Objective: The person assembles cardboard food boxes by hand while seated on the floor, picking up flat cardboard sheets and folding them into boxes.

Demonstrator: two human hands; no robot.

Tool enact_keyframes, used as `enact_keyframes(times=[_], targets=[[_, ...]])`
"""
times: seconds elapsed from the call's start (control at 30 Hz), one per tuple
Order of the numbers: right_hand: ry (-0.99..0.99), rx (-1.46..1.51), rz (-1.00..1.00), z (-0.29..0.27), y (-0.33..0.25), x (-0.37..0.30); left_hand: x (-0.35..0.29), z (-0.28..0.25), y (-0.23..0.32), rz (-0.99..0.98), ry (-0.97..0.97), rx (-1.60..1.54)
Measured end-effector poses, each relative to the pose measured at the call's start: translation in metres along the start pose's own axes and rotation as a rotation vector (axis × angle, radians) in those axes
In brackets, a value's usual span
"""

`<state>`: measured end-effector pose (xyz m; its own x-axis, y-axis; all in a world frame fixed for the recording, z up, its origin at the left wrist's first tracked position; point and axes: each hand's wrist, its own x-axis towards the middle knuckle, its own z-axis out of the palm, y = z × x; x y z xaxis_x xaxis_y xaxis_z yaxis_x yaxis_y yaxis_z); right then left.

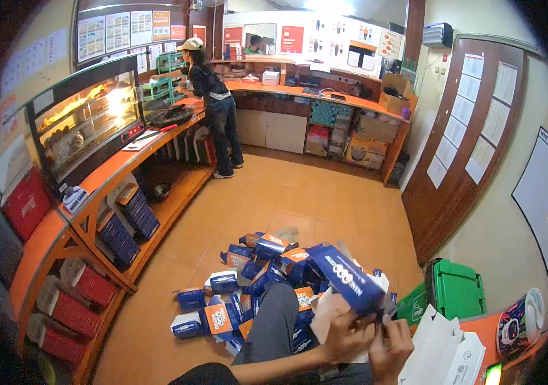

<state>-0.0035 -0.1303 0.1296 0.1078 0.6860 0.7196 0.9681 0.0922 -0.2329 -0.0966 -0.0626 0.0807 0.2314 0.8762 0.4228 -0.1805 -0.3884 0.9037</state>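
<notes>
The blue carton [346, 277] pointed away toward upper left, its long axis diagonal; left hand [346, 335] and right hand [391, 348] pinched its near end.

This is looking like a takeaway food shop: a lit glass food cabinet [87, 125] is glowing on the orange counter [114, 167], stacked cartons [137, 212] are standing on shelves [176, 205] below, printed boxes [221, 317] are lying on the floor [287, 199], and posters [118, 32] are hanging above.

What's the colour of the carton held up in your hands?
The carton is dark blue outside with white print, best seen in the head view.
</notes>
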Motion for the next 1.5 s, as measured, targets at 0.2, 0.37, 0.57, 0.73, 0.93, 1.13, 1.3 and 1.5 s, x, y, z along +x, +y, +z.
enact_keyframes(times=[0.2,0.37,0.57,0.73,0.93,1.13,1.3,1.5], targets=[[-0.074,0.1,0.044,-0.017,-0.021,0.007,0.006,0.002,0.0,-0.063,-0.017,-0.215],[-0.021,0.332,0.472,-0.019,-0.03,0.007,-0.009,0.009,0.003,-0.125,-0.141,-0.354],[0.078,0.1,0.242,-0.04,-0.048,0.033,-0.009,-0.011,-0.032,0.107,-0.397,0.057],[0.328,0.41,0.652,-0.055,-0.065,0.049,-0.015,-0.003,-0.052,0.471,-0.762,0.669],[0.169,0.091,0.123,-0.036,-0.024,0.019,0.001,-0.009,-0.026,-0.211,-0.266,-0.234],[0.38,0.981,0.904,-0.021,-0.017,0.009,0.007,-0.017,0.027,-0.371,-0.149,-0.362],[0.19,0.161,0.421,-0.009,-0.01,-0.004,-0.008,0.0,0.015,-0.08,-0.244,-0.036],[0.112,0.234,0.019,-0.024,-0.01,-0.005,0.016,-0.007,0.005,-0.276,-0.104,-0.014]])
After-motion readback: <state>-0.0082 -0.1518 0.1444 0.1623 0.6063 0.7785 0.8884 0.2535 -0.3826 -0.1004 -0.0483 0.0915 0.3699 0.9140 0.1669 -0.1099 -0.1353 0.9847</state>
